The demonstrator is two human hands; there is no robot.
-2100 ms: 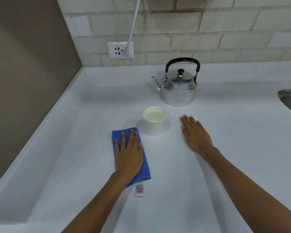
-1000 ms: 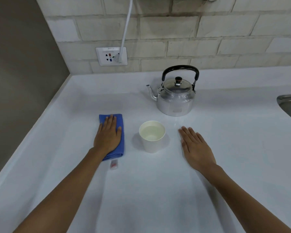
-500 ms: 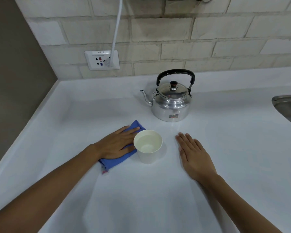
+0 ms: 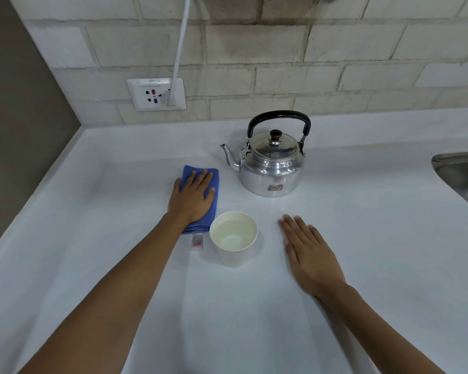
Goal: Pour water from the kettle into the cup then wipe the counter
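A steel kettle (image 4: 270, 166) with a black handle stands upright on the white counter (image 4: 376, 238), spout pointing left. In front of it a white paper cup (image 4: 234, 238) holds water. My left hand (image 4: 192, 197) presses flat on a folded blue cloth (image 4: 213, 176), which lies left of the kettle and just behind-left of the cup; a white tag (image 4: 197, 242) sticks out at the cloth's near edge. My right hand (image 4: 310, 252) rests palm down on the counter to the right of the cup, holding nothing.
A metal sink (image 4: 462, 176) edge shows at the far right. A wall socket (image 4: 156, 94) with a white cable (image 4: 180, 49) plugged in sits on the brick backsplash. The brown side wall (image 4: 19, 117) bounds the counter on the left.
My left hand has slid the blue cloth from against the cup's left side back and away toward the kettle's spout, turning it straight. The right hand, cup and kettle stay put.
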